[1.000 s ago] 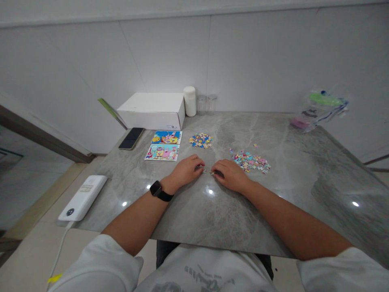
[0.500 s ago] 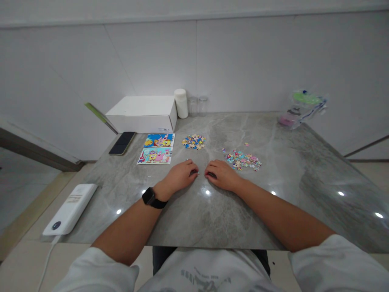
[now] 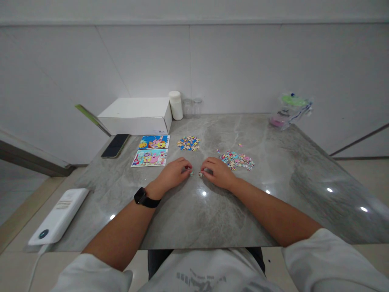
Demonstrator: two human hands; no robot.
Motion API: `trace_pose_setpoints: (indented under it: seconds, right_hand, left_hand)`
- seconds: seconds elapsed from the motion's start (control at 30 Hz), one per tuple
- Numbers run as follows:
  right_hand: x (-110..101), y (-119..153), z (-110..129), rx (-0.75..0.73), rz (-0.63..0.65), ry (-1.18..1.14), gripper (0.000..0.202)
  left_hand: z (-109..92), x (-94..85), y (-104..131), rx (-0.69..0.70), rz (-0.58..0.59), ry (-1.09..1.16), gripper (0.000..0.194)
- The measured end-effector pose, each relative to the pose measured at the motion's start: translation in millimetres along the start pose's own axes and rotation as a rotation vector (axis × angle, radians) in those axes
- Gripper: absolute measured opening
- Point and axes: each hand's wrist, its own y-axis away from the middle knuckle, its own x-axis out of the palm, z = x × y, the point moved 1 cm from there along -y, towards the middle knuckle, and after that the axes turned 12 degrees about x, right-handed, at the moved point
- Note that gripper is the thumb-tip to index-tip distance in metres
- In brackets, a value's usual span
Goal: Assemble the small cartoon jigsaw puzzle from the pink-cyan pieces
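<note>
Left hand [image 3: 175,175]: fingers curled, thumb and forefinger closed on the left puzzle piece [image 3: 191,173], which peeks out at the tips. Right hand [image 3: 219,173]: same posture, pinching the right puzzle piece [image 3: 200,174] by what looks like its near edge; exact contact is too small to resolve. The two pieces sit just above or on the grey table [image 3: 209,219], near each other but apart, fingertips facing, presumably so their edges can be compared. Tip grip probably chosen because the pieces are thin and a fuller grasp would cover the print. Multicoloured pile [image 3: 237,160] lies just beyond the right hand, likely for easy reach; one stray piece [image 3: 240,144] lies behind it. Blue-and-yellow pile [image 3: 188,143] sits farther back, well apart; its colours suggest the upper picture card [image 3: 154,142], so the gap may serve to prevent mixing. The lower picture card [image 3: 149,158] lies in front of that one, both flat and face up beyond the left hand, seemingly for viewing past the wrist. Phone [image 3: 115,146] and white box [image 3: 135,108] sit outside the working area, probably to free the middle
</note>
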Motion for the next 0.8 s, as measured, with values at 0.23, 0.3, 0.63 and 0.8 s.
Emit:
trace_pose_setpoints:
  seconds: [0.23,0.3,0.63,0.8]
  right_hand:
    - [-95,-13,-11,0.241,-0.354,0.006,0.016]
    - [-117,-7,-21,0.321,-0.372,0.081,0.019]
    - [-94,59,-102,0.494,-0.006,0.318,0.013]
    - [-89,61,-109,0.509,-0.011,0.295,0.012]
  left_hand:
    - [3,-4.9,0,-0.032,-0.168,-0.041,0.019]
    - [4,-4.4,0,-0.025,-0.194,-0.063,0.021]
    - [5,2.7,-2,-0.071,-0.272,-0.049,0.033]
    - [7,6.3,-2,-0.076,-0.264,-0.040,0.032]
